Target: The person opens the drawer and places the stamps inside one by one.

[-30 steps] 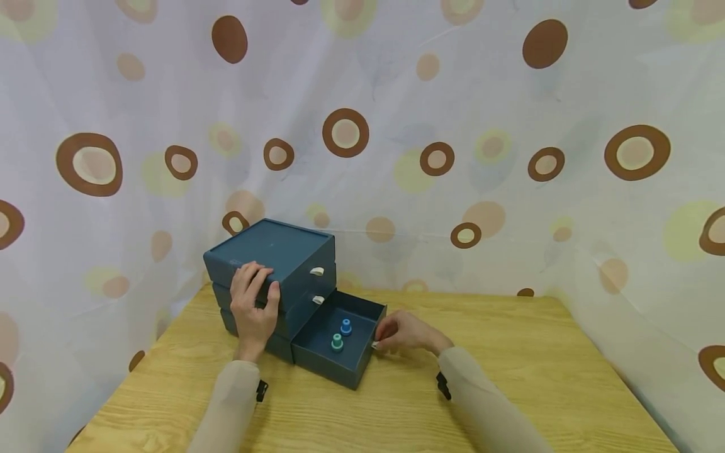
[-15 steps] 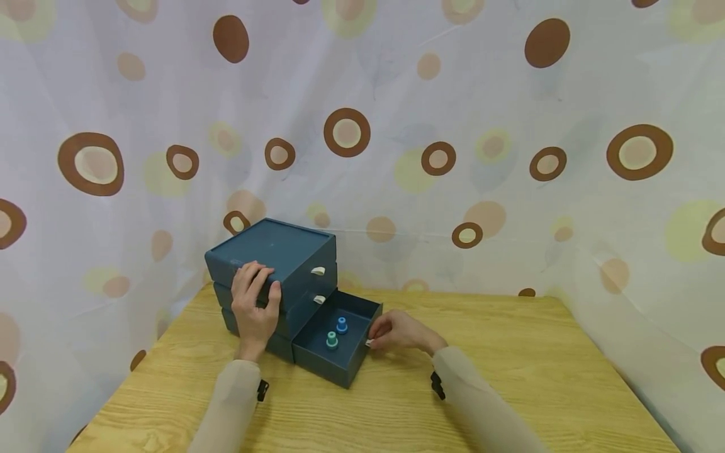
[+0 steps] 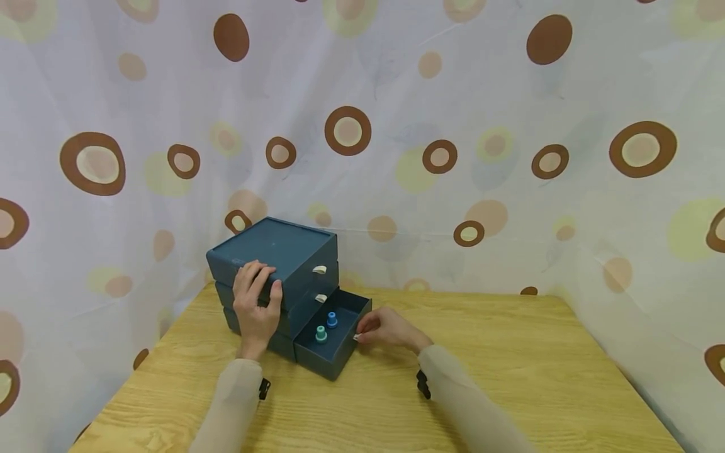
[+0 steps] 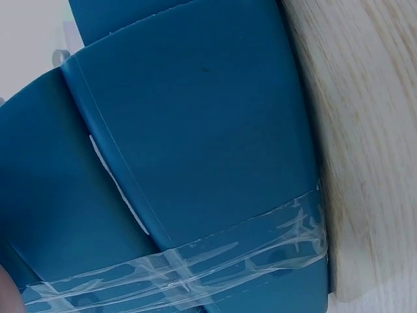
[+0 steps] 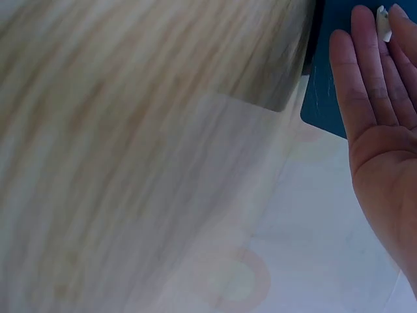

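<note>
A dark blue three-tier drawer unit (image 3: 274, 245) stands at the left of the table, its bottom drawer (image 3: 324, 363) pulled partly out. Inside that drawer are a small blue stepped peg (image 3: 332, 320) and a teal one (image 3: 321, 335), both upright. My left hand (image 3: 256, 311) rests against the unit's near side, fingers spread over the top edge, thumb apart. The right hand (image 3: 387, 328) pinches the white pull tab (image 5: 383, 25) on the drawer's front; its other fingers extend along the front panel in the right wrist view.
White pull tabs (image 3: 320, 270) mark the upper two drawers, which are shut. Clear tape (image 4: 182, 277) runs across the unit's side in the left wrist view. The wooden table (image 3: 510, 365) extends right, with a patterned curtain (image 3: 396, 126) behind it.
The right hand has moved left with the tab, and the bottom drawer has slid farther into the unit, carrying both pegs. The left hand has stayed on the unit.
</note>
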`<state>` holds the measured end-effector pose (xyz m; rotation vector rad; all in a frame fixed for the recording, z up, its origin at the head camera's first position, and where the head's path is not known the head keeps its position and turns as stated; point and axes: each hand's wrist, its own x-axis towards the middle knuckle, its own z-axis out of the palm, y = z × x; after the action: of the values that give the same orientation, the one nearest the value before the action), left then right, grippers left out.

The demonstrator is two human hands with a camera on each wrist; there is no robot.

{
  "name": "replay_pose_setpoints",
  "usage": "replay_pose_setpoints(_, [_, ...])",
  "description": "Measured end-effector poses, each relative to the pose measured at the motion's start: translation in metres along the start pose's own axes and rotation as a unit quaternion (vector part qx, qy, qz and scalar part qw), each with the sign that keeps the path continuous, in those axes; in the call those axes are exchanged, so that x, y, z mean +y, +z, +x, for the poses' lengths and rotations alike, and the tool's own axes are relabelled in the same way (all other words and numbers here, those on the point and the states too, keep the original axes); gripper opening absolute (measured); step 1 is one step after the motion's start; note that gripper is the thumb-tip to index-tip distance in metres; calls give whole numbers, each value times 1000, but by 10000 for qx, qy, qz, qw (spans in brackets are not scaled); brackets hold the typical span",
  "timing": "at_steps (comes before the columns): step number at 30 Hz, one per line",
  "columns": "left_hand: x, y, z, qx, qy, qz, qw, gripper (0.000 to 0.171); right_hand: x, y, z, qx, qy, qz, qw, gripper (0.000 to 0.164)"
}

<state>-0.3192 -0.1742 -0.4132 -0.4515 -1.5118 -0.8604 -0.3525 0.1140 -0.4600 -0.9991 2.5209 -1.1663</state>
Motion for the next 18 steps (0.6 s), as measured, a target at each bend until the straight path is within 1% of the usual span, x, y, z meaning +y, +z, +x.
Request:
replay_pose_setpoints(7, [1, -1, 1, -13, -47, 16, 10000, 36, -2, 10, 13, 125, -74, -23, 9999, 14])
replay_pose_setpoints(11, [2, -1, 1, -21, -21, 16, 10000, 37, -4, 16, 19, 198, 12, 51, 9998, 15])
replay_pose_setpoints(18, [1, 0, 2, 3, 28, -35, 10000, 35, -10, 27, 29, 502, 68, 112, 9987, 13])
